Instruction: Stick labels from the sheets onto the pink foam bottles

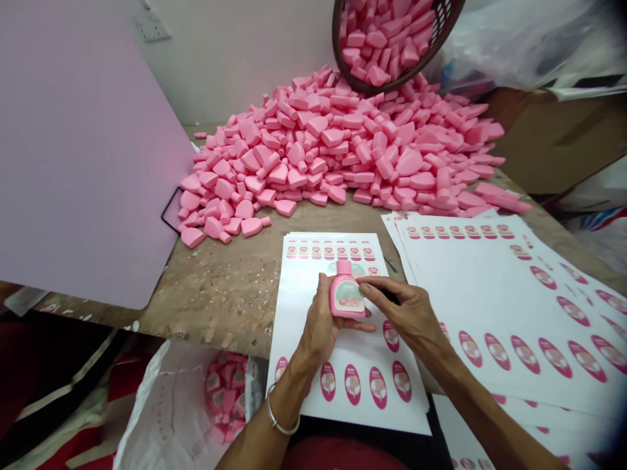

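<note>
Your left grip (319,324) holds pink bottle (345,282) above sticker sheet (298,307), front label (349,296) on; your right grip (402,305) touches label's edge, pinch unclear. Labelled bottles (228,391) lie in bag (159,395) below; large bare heap (313,143) remains on worktop (210,281).

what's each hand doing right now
Left hand: holding a pink bottle.
Right hand: fingers at its label's right edge; whether they grip it can't be told.

Soft even light, shadow under table (220,277), blurred stretched edges, dark right corners
</note>
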Tool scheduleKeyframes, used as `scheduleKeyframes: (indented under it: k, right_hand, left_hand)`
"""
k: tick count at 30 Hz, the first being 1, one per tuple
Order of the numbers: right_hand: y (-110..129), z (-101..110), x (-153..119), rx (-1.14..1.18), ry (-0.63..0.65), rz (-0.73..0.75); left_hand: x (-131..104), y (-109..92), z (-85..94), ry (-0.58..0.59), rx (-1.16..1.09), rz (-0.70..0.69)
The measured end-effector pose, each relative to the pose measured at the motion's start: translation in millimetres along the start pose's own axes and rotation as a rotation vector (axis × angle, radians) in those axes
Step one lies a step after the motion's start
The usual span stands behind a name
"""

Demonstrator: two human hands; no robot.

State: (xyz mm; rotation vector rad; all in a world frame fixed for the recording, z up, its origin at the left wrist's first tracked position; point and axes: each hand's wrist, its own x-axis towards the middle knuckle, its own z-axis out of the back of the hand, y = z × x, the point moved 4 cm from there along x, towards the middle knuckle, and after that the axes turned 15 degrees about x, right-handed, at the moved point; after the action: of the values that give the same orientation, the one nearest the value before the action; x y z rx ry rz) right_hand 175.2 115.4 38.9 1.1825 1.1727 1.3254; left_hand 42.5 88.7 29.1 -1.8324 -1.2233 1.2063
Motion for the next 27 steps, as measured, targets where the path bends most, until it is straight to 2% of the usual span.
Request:
scheduleKeyframes:
  k: [7, 10, 13, 16, 18, 21, 23, 24, 25, 27]
  right_hand:
    - [1.9, -1.8, -0.3, -0.024, -0.007, 0.011]
    - [4.2, -0.7, -0.8, -0.063, -0.004, 0.031]
    - [9.0, 4.4, 0.2, -0.272, -0.027, 0.128]
    - [10.9, 9.2, 1.8, -0.470, -0.119, 0.172]
    - [5.8, 5.8, 3.9, -0.377, -0.086, 0.108]
    - [-8.0, -3.7, 15.3, -0.179, 0.070, -0.001]
    - [-17.3, 0.2, 36.1, -0.182, 0.098, -0.029]
    - [-21.1, 6.3, 51.5, -0.244, 0.085, -0.034]
    - [-23.9, 14.7, 69.9, -0.332, 0.050, -0.034]
    - [-25.3, 34.6, 111.9, -0.602, -0.067, -0.031]
  left_hand:
    - [-0.1, -0.3, 0.8, 0.032, -0.020, -0.020]
    - [-1.3, -2.1, 1.5, 0.067, 0.046, -0.076]
    - [-2.9, -2.9, 2.8, 0.089, 0.148, -0.147]
    - [-5.5, -2.8, 0.0, 0.105, 0.147, -0.140]
    - [-9.3, -4.1, -5.3, 0.149, 0.143, -0.107]
    - [-18.2, -7.8, -4.8, 0.204, 0.210, -0.073]
    - [-22.0, -10.2, 14.2, 0.128, 0.304, -0.060]
    - [-22.4, -11.6, 31.2, 0.034, 0.372, -0.051]
    - [-22.0, -13.5, 52.8, -0.102, 0.458, -0.039]
    - [-21.1, -21.3, 102.1, -0.448, 0.683, -0.045]
